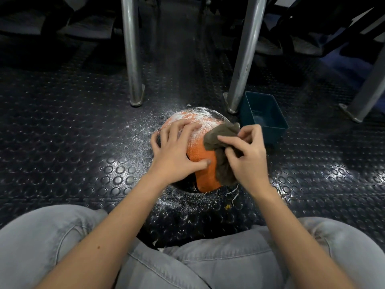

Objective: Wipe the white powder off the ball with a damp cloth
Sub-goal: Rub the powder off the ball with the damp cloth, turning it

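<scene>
Beyond the grey-denim knees [52, 236], the orange pebbled rubber ball [204, 176] sits on the black studded rubber floor [83, 142]. The left hand [175, 151] lies flat, fingers spread, over its nine o'clock side; the right hand [243, 155] pinches the crumpled olive-brown cloth [223, 142] at three o'clock. The near face looks clean, so the wipe should probably press toward twelve o'clock, where white powder [187, 116] cakes the crown, the ball braced against rolling. A teal rectangular plastic tub [277, 134] stands at two o'clock.
</scene>
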